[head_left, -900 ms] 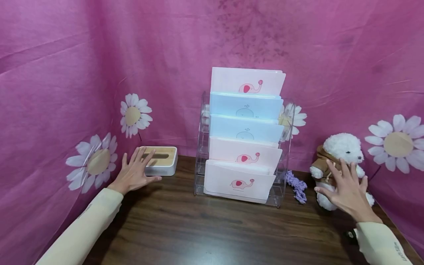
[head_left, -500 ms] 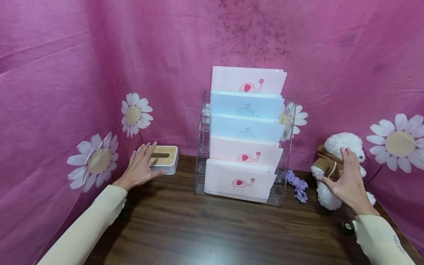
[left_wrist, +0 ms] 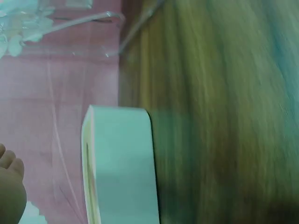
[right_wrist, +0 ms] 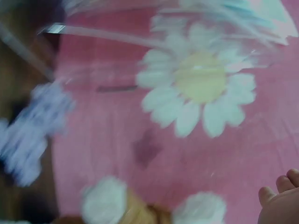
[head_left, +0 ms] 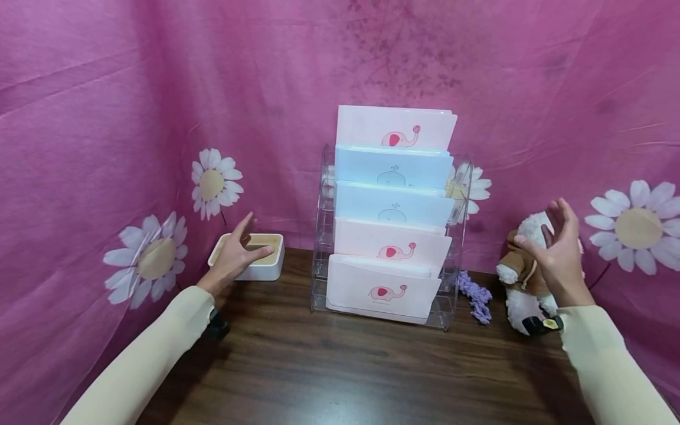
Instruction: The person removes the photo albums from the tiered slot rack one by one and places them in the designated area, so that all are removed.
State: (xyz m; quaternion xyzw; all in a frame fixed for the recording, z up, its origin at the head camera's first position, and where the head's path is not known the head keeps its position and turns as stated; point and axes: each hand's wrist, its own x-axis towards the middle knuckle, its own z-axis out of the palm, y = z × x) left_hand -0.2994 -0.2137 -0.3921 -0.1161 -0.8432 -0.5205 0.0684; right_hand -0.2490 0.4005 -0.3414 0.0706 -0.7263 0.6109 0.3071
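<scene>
We see tissue box (head_left: 264, 272) just beyond left hand (head_left: 232, 260), plush toy (head_left: 520, 277) beyond right hand (head_left: 563, 260); both hands spread wide. Between hands: clear rack (head_left: 443, 308) of pink and blue folders (head_left: 392, 206) on table (head_left: 340, 369); purple bundle (head_left: 476, 296) nearer right hand.

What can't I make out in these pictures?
Head view: part of the tissue box, behind the left hand.
Head view: face of the white plush toy, mostly behind the right hand.
Head view: print on the front pink folder, too small.
Right wrist view: details of the purple object, blurred.
</scene>
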